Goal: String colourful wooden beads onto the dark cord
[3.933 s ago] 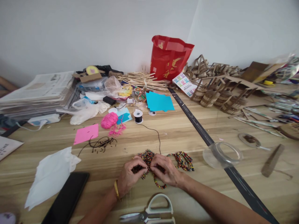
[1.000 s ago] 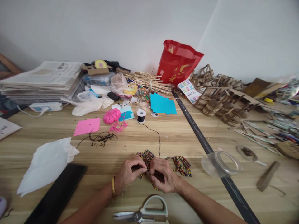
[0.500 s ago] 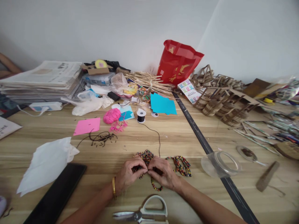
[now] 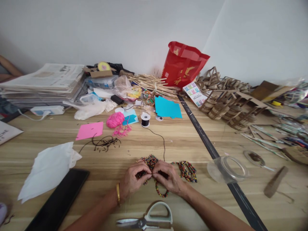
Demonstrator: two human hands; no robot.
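Observation:
Above a pile of small multicoloured beads (image 4: 151, 161), my left hand (image 4: 135, 176) and my right hand (image 4: 168, 177) meet fingertip to fingertip. Each is closed in a pinch, thumb against index finger; what lies between the tips is too small to make out. A short curve of strung beads (image 4: 160, 193) shows below my right hand, partly hidden by it. Thin black cord (image 4: 164, 144) runs from a white spool (image 4: 145, 120) down behind that hand. More strung beads (image 4: 189, 171) lie in loops to the right. White-handled scissors (image 4: 156, 218) rest open nearer me.
A black flat bar (image 4: 59, 199) and white paper (image 4: 48, 170) lie left. Black cord pieces (image 4: 106, 142) and pink yarn (image 4: 115, 120) sit farther back. To the right are a clear plastic lid (image 4: 227, 170) and small woven baskets (image 4: 231, 112). A red bag (image 4: 185, 64) stands behind.
Almost nothing differs. My fingertips stay together in the same place, with only a very slight shift of my hands.

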